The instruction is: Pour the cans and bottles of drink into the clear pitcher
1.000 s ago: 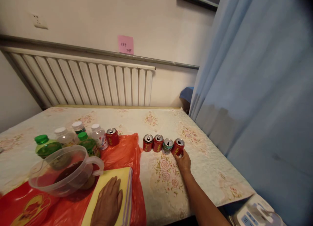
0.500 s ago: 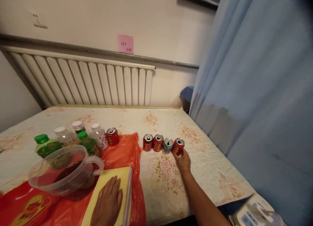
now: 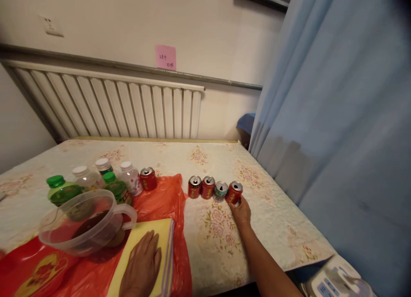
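Watching remotely, I've the R-end red can (image 3: 234, 192) upright, axis vert., just ahead of R hand (image 3: 240, 210) & touching it — can't tell if gripped; L hand (image 3: 141, 260) well apart, flat on yellow cloth (image 3: 163, 229) — floral tablecloth (image 3: 221, 153) below, radiator (image 3: 128, 104) behind, curtain (image 3: 340, 117) to R

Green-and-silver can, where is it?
In the head view, just right of centre, the green-and-silver can stands between a red can on its left and the rightmost red can, which the right hand holds.
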A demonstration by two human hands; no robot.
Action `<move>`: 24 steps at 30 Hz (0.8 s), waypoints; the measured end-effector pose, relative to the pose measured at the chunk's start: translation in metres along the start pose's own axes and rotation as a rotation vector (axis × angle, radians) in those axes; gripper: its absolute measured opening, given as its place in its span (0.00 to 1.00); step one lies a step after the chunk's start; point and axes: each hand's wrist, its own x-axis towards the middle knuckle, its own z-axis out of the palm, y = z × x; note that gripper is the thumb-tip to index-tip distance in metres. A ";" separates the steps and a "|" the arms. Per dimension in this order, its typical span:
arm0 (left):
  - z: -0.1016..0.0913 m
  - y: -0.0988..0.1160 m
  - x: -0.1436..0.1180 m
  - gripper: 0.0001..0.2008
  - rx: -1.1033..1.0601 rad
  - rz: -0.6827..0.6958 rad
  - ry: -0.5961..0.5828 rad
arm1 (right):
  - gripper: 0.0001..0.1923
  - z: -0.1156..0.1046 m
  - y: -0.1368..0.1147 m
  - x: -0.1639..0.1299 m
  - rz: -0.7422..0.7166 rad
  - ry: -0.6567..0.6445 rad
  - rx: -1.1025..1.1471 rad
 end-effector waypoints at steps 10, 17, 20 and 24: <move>0.000 0.000 0.001 0.22 0.005 -0.009 -0.022 | 0.25 -0.001 -0.001 -0.001 -0.009 -0.007 0.024; 0.000 0.000 0.000 0.21 0.006 -0.001 -0.014 | 0.25 -0.003 -0.003 -0.001 -0.008 -0.015 0.014; 0.001 0.000 0.000 0.21 -0.005 -0.005 -0.002 | 0.25 -0.003 -0.003 -0.001 -0.003 -0.019 0.007; 0.002 0.001 0.001 0.21 -0.027 -0.020 0.004 | 0.26 -0.003 -0.004 -0.001 0.013 -0.022 0.007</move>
